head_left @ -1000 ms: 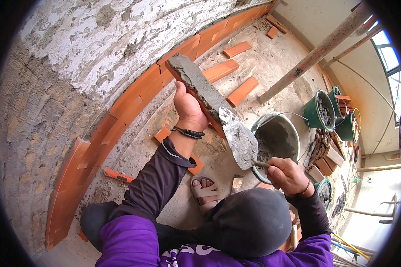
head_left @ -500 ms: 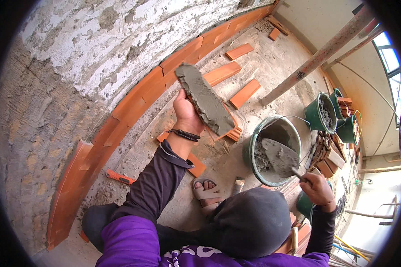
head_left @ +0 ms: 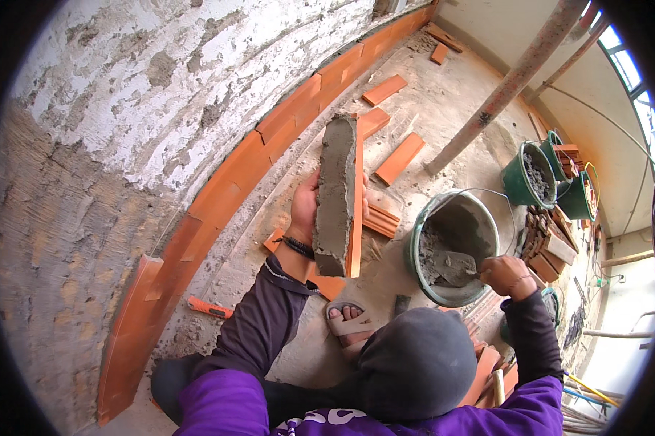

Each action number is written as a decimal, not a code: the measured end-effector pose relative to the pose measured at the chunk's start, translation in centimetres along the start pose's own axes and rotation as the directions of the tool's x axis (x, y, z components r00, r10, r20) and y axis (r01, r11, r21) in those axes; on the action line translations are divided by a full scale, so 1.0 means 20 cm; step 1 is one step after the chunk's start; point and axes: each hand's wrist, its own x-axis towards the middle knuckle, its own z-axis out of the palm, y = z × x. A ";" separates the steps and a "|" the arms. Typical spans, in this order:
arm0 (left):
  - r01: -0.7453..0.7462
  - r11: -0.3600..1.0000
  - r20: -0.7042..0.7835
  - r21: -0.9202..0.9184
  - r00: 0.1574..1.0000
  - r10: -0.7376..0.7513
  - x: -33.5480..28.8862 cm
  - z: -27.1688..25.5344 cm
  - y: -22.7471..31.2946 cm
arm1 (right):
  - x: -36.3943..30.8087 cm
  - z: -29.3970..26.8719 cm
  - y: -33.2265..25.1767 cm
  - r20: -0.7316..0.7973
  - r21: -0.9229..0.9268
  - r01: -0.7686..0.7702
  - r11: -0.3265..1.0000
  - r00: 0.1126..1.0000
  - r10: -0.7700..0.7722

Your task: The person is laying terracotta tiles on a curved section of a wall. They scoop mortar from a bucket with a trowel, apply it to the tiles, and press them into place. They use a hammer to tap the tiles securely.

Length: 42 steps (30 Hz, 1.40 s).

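Observation:
My left hand point(head_left: 305, 211) is closed round a long orange brick tile point(head_left: 356, 225), with fingertips showing past its right edge. Grey mortar point(head_left: 335, 196) coats the tile's broad face, and the tile is tilted so one orange side shows. To the right, my right hand point(head_left: 507, 277) grips a trowel point(head_left: 452, 269) by its handle, which is mostly hidden in the fist. The trowel's blade rests down inside a green bucket point(head_left: 412, 254), against the wet mortar point(head_left: 429, 247) there.
A curved-looking row of orange tiles point(head_left: 233, 171) runs along the rough wall point(head_left: 139, 94). Loose tiles point(head_left: 400, 158) lie on the floor. A slanted metal pole point(head_left: 498, 102) stands beyond the bucket, near more green buckets point(head_left: 520, 182). An orange-handled tool point(head_left: 210, 307) lies near the wall.
My left hand has turned the tile more upright, bringing its orange side into view. The trowel blade has dropped from the bucket's rim area deeper into the bucket.

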 end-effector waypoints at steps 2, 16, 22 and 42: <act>-0.009 0.997 -0.043 -0.071 0.999 0.006 -0.04 -0.01 0.01 | -0.06 -0.16 -0.10 -0.059 0.046 -0.011 0.999 0.998 0.014; -0.069 0.976 -0.013 0.204 0.997 0.074 -0.25 -0.09 0.06 | 0.78 -0.23 -1.11 -0.515 0.675 -0.181 -0.716 0.579 -0.632; -0.317 0.940 -0.299 0.125 0.891 0.341 -0.49 0.16 0.02 | 0.84 -0.24 -1.36 -0.504 0.736 -0.175 -0.654 0.503 -0.702; -0.934 0.275 -0.067 -0.227 0.297 0.952 -1.13 0.10 -0.13 | 0.91 -0.62 -1.89 -0.180 0.933 -0.240 -0.268 0.333 -0.926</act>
